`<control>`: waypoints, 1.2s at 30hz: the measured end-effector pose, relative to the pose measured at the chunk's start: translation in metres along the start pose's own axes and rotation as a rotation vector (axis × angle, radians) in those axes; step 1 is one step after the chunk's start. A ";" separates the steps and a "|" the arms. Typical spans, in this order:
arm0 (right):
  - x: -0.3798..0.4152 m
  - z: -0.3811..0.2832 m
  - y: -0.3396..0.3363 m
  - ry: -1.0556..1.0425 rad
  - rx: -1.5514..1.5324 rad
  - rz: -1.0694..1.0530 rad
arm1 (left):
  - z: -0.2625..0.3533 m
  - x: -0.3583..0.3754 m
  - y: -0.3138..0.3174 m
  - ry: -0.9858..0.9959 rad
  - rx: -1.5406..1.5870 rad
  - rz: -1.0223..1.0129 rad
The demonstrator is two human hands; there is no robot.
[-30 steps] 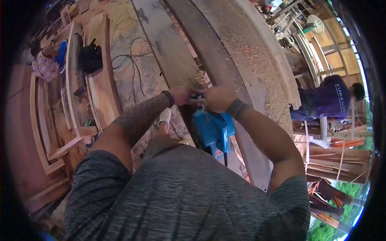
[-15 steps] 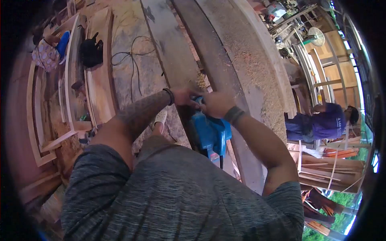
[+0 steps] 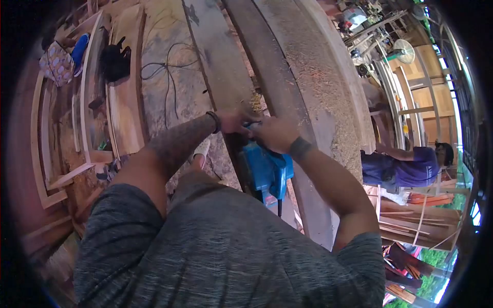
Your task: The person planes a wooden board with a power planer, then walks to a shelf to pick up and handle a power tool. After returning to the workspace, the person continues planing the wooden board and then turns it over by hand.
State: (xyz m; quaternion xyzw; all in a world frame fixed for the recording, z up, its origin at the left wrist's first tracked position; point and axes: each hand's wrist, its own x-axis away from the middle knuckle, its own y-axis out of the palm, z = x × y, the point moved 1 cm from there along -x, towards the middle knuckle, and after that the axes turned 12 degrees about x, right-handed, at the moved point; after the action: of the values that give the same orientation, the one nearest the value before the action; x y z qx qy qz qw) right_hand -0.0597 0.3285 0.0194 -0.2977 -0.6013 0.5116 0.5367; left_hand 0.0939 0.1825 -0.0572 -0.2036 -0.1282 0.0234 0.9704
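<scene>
A blue corded power tool with the look of an electric planer (image 3: pixel 262 167) sits on a long wooden plank (image 3: pixel 218 54) in front of my body. My right hand (image 3: pixel 276 134) is closed over the upper part of the tool, a dark band on its wrist. Beside it, my left hand (image 3: pixel 235 123) grips the tool's front end, its fingers partly blurred and close to the right hand. Yellowish shavings lie on the wood just ahead of both hands. The tool's underside is hidden, and its black cord (image 3: pixel 280 208) runs back towards me.
A second plank (image 3: pixel 267 56) and a wide slab (image 3: pixel 313 72) strewn with sawdust lie to the right. Cable (image 3: pixel 167 66) loops over the floor at left, near wooden frames (image 3: pixel 90 102) and a black bag (image 3: pixel 116 62). Another person (image 3: pixel 411 164) stands at right, by a fan (image 3: pixel 404 51).
The camera view has shifted slightly. Both hands stay on the blue tool, at nearly the same place on the plank. The person at right has an arm reaching further forward.
</scene>
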 end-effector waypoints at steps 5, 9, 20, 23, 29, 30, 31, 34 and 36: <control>0.002 0.018 -0.007 -0.137 -0.193 0.244 | -0.030 -0.011 0.010 0.122 -0.002 0.080; -0.007 -0.009 -0.050 0.331 -0.036 -0.341 | -0.004 -0.001 0.004 -0.049 0.010 0.028; 0.004 0.002 -0.046 0.139 -0.132 0.020 | 0.016 0.012 -0.005 -0.055 0.051 -0.015; -0.003 -0.008 -0.048 0.346 -0.048 -0.208 | 0.020 0.015 -0.006 -0.075 0.055 -0.021; 0.004 0.012 -0.007 -0.304 -0.015 0.155 | -0.009 0.003 0.005 0.076 -0.021 0.050; 0.000 0.012 -0.016 -0.299 -0.063 0.174 | -0.011 0.002 0.003 0.140 0.004 0.079; -0.003 0.011 -0.025 -0.295 -0.110 0.193 | -0.015 -0.001 0.001 0.098 -0.013 0.052; -0.008 -0.008 -0.045 0.096 -0.201 -0.007 | -0.011 0.002 0.005 -0.024 0.013 -0.008; -0.016 -0.010 -0.043 0.326 0.042 -0.403 | -0.003 0.005 0.000 -0.065 0.061 -0.047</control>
State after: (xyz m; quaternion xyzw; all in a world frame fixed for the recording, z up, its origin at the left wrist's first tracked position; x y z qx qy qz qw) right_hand -0.0379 0.3038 0.0527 -0.2391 -0.5434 0.3521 0.7236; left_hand 0.0992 0.1817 -0.0583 -0.1699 -0.1635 0.0111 0.9717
